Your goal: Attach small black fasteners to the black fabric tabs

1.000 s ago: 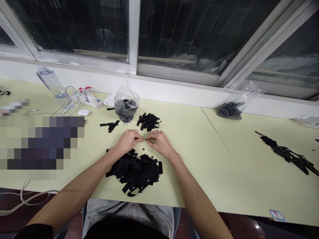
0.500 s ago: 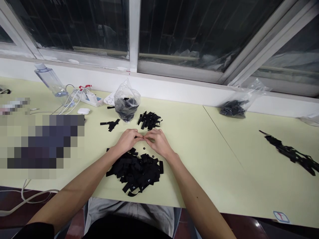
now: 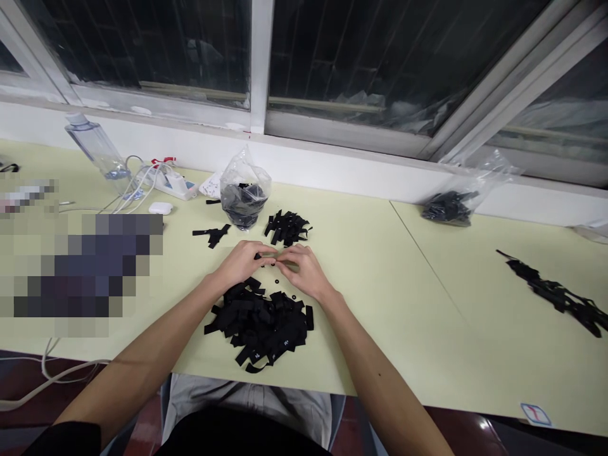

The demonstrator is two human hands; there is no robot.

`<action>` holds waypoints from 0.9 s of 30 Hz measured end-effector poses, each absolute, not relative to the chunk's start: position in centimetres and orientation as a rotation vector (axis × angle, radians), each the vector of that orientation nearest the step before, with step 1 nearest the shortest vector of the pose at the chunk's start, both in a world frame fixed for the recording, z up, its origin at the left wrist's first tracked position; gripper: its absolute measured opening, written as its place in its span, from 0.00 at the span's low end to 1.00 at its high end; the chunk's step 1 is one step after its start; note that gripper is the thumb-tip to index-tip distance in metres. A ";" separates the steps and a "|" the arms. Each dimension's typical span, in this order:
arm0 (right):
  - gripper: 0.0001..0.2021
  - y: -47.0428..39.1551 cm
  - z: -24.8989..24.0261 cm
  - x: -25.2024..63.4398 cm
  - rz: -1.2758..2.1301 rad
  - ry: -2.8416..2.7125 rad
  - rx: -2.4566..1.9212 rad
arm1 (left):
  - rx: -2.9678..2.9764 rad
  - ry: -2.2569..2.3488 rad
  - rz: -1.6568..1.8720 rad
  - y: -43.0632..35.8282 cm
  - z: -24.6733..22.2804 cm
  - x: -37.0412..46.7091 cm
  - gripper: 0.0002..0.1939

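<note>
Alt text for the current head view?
A person's left hand and right hand are close together over a pale green table, just beyond a large pile of black strips; anything between them is too small to identify. Farther back: a smaller black pile and a clear bag of dark pieces.

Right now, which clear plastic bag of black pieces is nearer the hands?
The clear plastic bag beyond the left hand; the other bag is right of the dark table seam.
</note>
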State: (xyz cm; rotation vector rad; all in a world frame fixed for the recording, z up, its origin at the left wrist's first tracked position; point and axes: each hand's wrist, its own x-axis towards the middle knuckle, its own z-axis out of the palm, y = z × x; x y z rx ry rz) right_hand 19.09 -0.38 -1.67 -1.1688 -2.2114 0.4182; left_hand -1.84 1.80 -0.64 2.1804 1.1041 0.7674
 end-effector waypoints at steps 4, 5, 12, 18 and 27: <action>0.09 -0.7 -0.9 18.8 0.526 -2.035 -1.127 | 2.072 1.057 0.984 1.1 0.6 -1.4 0.15; 0.10 -0.8 -0.8 18.6 0.570 -1.997 -1.112 | 2.049 1.047 1.026 0.8 0.9 -1.2 0.16; 0.13 -1.6 -0.7 17.3 0.909 -1.814 -1.057 | 2.011 1.013 1.082 -0.3 0.7 -0.1 0.14; 0.13 -1.0 -1.0 17.8 1.091 -1.577 -0.999 | 1.990 1.054 1.107 0.0 0.5 -0.4 0.13; 0.12 -0.3 -1.3 18.6 1.065 -1.390 -1.047 | 1.952 0.969 1.038 0.4 0.1 -0.5 0.11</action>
